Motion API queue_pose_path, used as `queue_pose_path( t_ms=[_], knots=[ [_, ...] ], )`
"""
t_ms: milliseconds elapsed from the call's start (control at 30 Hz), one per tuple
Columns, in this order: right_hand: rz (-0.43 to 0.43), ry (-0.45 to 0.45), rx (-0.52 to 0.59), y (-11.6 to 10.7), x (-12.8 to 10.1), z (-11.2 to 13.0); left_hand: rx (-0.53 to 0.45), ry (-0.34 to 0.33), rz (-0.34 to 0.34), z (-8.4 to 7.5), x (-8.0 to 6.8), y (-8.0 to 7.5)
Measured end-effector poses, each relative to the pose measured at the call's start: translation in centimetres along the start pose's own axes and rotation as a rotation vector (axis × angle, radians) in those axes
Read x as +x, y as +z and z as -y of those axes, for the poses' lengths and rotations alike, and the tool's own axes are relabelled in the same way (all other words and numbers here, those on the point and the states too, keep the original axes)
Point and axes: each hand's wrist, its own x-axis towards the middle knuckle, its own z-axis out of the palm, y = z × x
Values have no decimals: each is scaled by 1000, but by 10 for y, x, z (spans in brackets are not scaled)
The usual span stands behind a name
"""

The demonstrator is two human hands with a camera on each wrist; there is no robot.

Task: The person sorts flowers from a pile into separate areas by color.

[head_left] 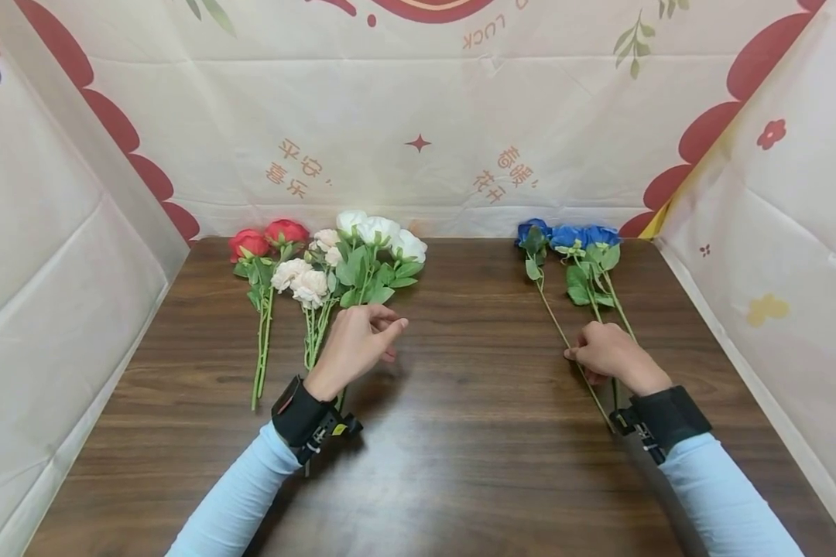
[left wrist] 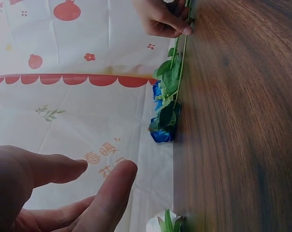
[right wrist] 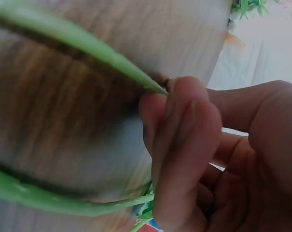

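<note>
Three blue roses (head_left: 567, 236) lie at the right of the dark wooden table (head_left: 460, 433), heads toward the back. My right hand (head_left: 574, 356) pinches the thin stem (right wrist: 78, 48) of the leftmost blue rose against the tabletop; a second green stem (right wrist: 39, 198) runs just below the fingers. My left hand (head_left: 393, 329) hovers over the stems of the white roses (head_left: 379, 232), fingers loosely extended and holding nothing. The left wrist view shows those bare fingers (left wrist: 112, 193), plus the blue roses (left wrist: 162, 121) and the right hand (left wrist: 182, 26) across the table.
Two red roses (head_left: 268, 236) and a bunch of cream roses (head_left: 306, 278) lie left of the white ones. Printed cloth walls (head_left: 418, 155) close in the table at the back and both sides. Bare wood stretches between the two flower groups.
</note>
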Motion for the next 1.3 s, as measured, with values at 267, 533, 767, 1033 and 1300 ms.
queue_pose_path(
  t_ms=[267,533,767,1033,1300],
  knots=[
    [-13,23,7,2,-1,-1,16,-2,0,-1,0,1],
    [-93,-6,-55,2,-1,4,22,5,-7,0,0,-1],
    [-253,-73,-42,6,-1,24,13,14,2,2,1,-3],
    [-170,-186,205,27,13,90,41,20,-12,4,0,-4],
    [-90,-340,283,35,22,155,59,38,-22,3,2,-5]
  ],
)
